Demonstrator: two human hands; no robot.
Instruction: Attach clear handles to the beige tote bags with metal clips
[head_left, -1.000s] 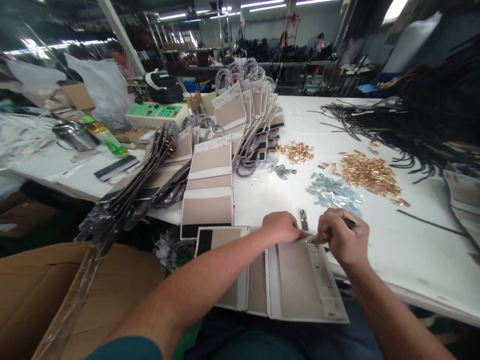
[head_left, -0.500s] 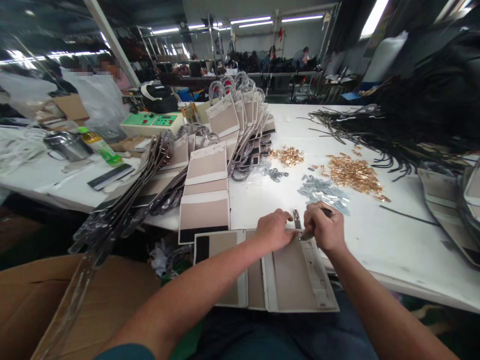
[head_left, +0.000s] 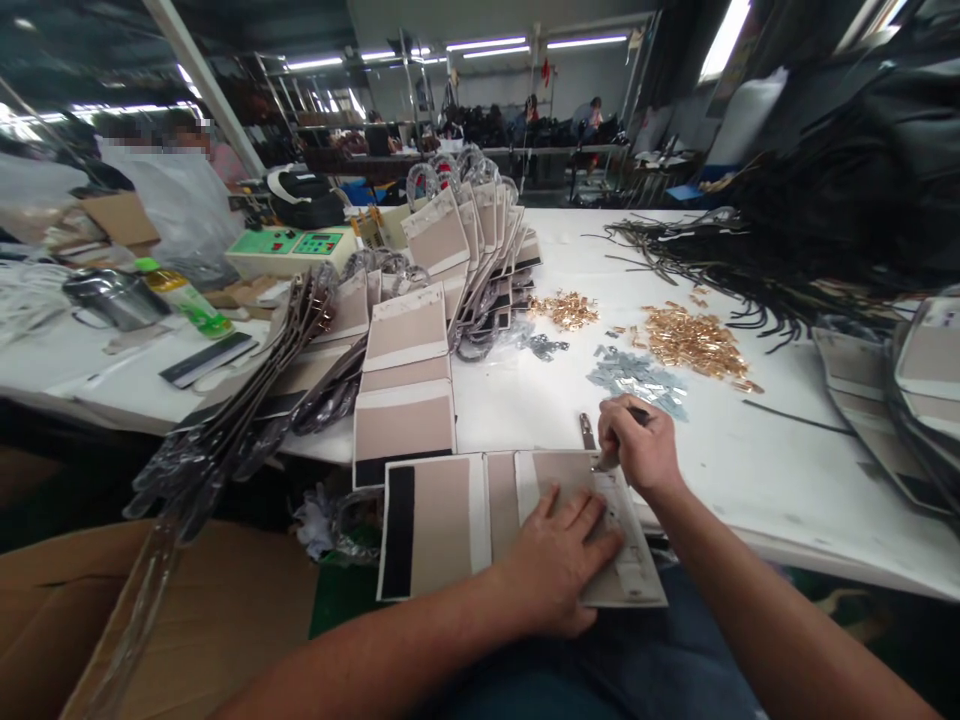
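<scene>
White table (head_left: 720, 480), right half of frame: base for everything in hand. Open beige panel (head_left: 444, 520), bottom centre: lies flat, lower part seemingly past the table edge; it could flex or tip there if pressure is uneven. Left hand (head_left: 562, 560): fingers spread, palm down on the panel, gripping nothing; too light a press could let the panel skid. Right hand (head_left: 641, 445), right of centre: closed around a dark-handled tool (head_left: 638, 414), tip at the panel's top edge. Main risk: the tip slips, marks the lining or runs toward the left fingers (they lie just below it). Grey plates (head_left: 637, 380), just above the right hand: a knuckle could scatter them. Small metal-ended piece (head_left: 586, 430), beside the tool: easily nudged.
</scene>
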